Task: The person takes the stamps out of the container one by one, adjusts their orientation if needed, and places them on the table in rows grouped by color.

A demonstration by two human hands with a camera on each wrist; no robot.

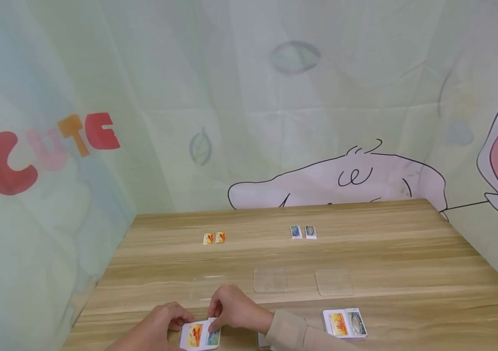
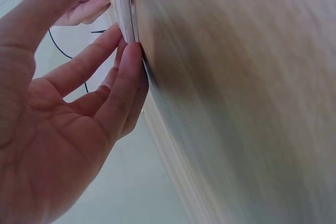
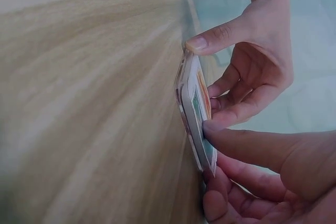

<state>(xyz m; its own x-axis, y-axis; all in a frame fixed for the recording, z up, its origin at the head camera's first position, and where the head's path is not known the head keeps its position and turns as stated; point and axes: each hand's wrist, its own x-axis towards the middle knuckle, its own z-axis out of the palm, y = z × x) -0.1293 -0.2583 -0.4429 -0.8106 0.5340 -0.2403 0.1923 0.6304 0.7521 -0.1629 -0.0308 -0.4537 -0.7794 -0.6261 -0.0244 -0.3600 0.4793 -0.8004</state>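
Note:
Near the front edge of the table, a white rounded card stack lies with an orange picture card and a blue-green picture card side by side on top. My left hand holds the stack at its edges, thumb at one side and fingertips at the other. My right hand pinches the blue-green card, its thumb pressed on the face and its fingers at the outer edge. In the right wrist view a thin clear layer shows under the white stack.
Three clear rounded plates lie in a row mid-table. Farther back are two small orange cards and two blue-green ones. Another white stack with two picture cards sits at right. The right sleeve partly covers a white piece.

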